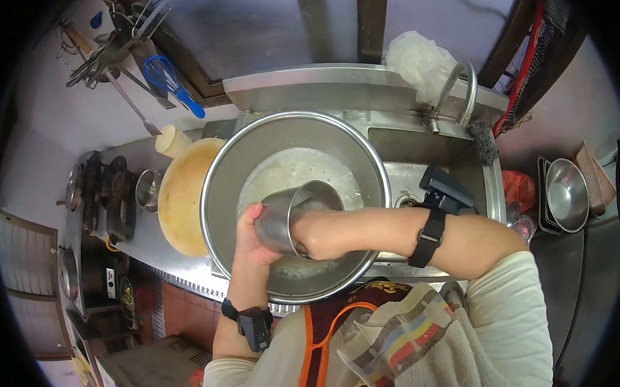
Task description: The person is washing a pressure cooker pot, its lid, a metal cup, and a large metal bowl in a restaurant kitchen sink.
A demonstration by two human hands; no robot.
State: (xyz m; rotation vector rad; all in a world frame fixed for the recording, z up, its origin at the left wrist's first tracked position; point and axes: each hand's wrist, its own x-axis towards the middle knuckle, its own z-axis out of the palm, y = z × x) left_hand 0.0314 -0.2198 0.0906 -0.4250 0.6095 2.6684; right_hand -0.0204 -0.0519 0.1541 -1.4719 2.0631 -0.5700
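A large round steel basin (230, 169) holds cloudy, whitish water (302, 163) with some foam. Tilted over the water is a cylindrical steel pot (273, 218), its mouth turned toward the right. My left hand (250, 236) grips the pot from its left side, near the base. From the right, my right hand (313, 236) reaches into the pot's mouth. The pot's wall hides its fingers, so whether they hold anything is not visible.
A steel sink (418, 149) with a curved faucet (467, 86) adjoins on the right, a white plastic bag (421, 63) behind it. Left stand a round wooden board (181, 205) and a small metal pot (148, 189). Utensils, including a blue whisk (173, 86), hang upper left.
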